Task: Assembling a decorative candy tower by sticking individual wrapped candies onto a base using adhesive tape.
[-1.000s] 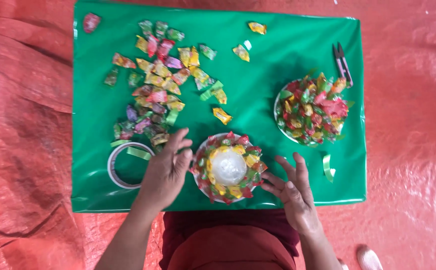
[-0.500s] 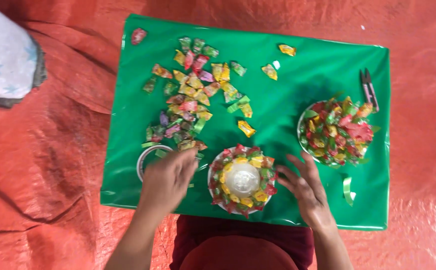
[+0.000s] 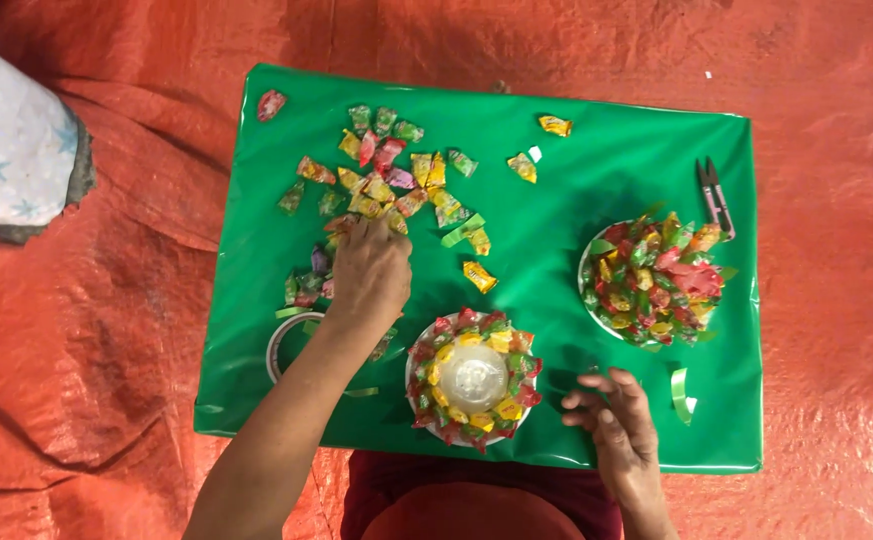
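The left hand (image 3: pixel 369 272) reaches palm-down into the scattered wrapped candies (image 3: pixel 386 180) on the green table (image 3: pixel 576 150), its grip hidden, while the right hand (image 3: pixel 618 425) rests open, fingers spread, just beside the candy-ringed plate (image 3: pixel 472 376).

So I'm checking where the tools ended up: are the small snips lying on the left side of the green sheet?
No, the small snips lie near the right edge of the green sheet, above the candy-filled plate.
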